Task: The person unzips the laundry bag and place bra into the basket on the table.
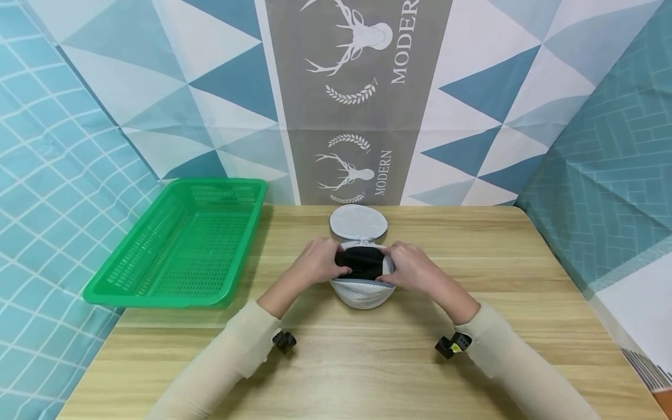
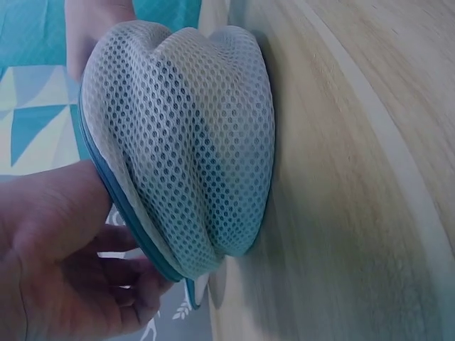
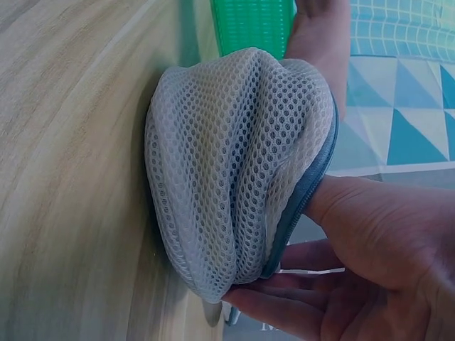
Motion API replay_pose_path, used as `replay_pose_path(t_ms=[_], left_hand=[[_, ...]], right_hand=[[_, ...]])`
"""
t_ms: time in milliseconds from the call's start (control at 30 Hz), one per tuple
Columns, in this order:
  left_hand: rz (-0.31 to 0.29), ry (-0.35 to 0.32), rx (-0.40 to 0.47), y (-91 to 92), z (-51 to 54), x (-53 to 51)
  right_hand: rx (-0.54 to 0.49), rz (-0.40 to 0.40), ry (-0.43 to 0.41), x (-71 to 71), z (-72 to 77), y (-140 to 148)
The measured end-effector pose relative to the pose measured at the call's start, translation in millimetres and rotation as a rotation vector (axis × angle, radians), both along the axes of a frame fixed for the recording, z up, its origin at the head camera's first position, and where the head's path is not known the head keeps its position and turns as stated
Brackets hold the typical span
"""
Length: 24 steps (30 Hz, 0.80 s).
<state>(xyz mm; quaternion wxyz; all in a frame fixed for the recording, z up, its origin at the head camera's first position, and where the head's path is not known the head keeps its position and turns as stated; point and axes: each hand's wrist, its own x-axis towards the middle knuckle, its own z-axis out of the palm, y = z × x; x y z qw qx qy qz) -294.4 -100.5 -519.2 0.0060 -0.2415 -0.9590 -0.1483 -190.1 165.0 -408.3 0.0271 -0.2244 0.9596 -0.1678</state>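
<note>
A white mesh bag [image 1: 362, 293] with a grey zipper edge stands on the table, its round lid [image 1: 359, 222] folded back behind it. Black cloth [image 1: 366, 261] lies inside. My left hand [image 1: 321, 261] grips the left side of the rim, thumb over the opening. On the opposite side, my right hand [image 1: 408, 267] holds the rim the same way. The left wrist view shows the mesh [image 2: 185, 142] creased, with the left hand [image 2: 71, 263] at the zipper edge. In the right wrist view, fingers of the right hand [image 3: 377, 256] curl around the bag [image 3: 227, 163].
A green plastic basket [image 1: 231, 280] with perforated sides is at the back left of the wooden table [image 1: 336, 373]. Patterned cloth with triangles and deer heads hangs behind the table, and tiled-print cloth is at the left.
</note>
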Motion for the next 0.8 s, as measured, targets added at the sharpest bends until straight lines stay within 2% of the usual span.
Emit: replay_pose_path(t_ms=[67, 100, 167, 267, 367, 400, 433, 500, 567, 600, 700, 767, 800], left_hand=[[-0.008, -0.01, -0.011, 0.4, -0.9, -0.8], [-0.013, -0.015, -0.01, 0.8, -1.5, -1.4], [-0.021, -0.015, -0.015, 2.0, -2.8, -2.8], [-0.037, -0.01, -0.031, 3.9, -3.5, -4.5], [-0.058, 0.0, -0.059, 6.1, -3.1, -5.2], [-0.066, 0.0, -0.065, 6.8, -3.2, -5.9], [-0.073, -0.003, -0.067, 7.5, -3.2, -6.5], [-0.079, -0.012, -0.058, 9.1, -2.6, -7.0], [-0.086, -0.024, -0.044, 11.1, -1.6, -6.4], [-0.086, -0.028, -0.034, 11.8, -1.1, -5.3], [-0.081, -0.018, -0.004, 12.9, 0.0, -0.6], [-0.078, -0.006, 0.011, 12.3, -0.3, 2.1], [-0.08, 0.011, 0.016, 11.5, -0.7, 3.4]], right_hand=[[0.009, 0.003, 0.007, 2.0, 0.7, -1.5], [0.014, -0.005, -0.014, 6.6, 8.3, -4.9], [0.024, -0.003, -0.012, 5.4, 5.7, -4.9], [0.045, 0.013, 0.034, -6.8, -14.9, 1.6], [0.046, 0.021, 0.094, -25.4, -46.7, 12.1], [0.048, 0.017, 0.091, -26.8, -48.4, 12.1], [0.044, 0.007, 0.056, -22.5, -39.4, 9.5], [0.036, -0.005, 0.045, -14.3, -26.7, 4.8], [0.033, -0.016, 0.017, -3.0, -8.6, -1.3], [0.033, -0.026, -0.012, 5.1, 5.6, -6.0], [0.015, -0.021, -0.002, 6.6, 5.7, -4.6], [0.004, -0.017, -0.006, 3.6, 0.6, -2.0], [0.004, -0.01, 0.016, -1.5, -8.4, 1.1]])
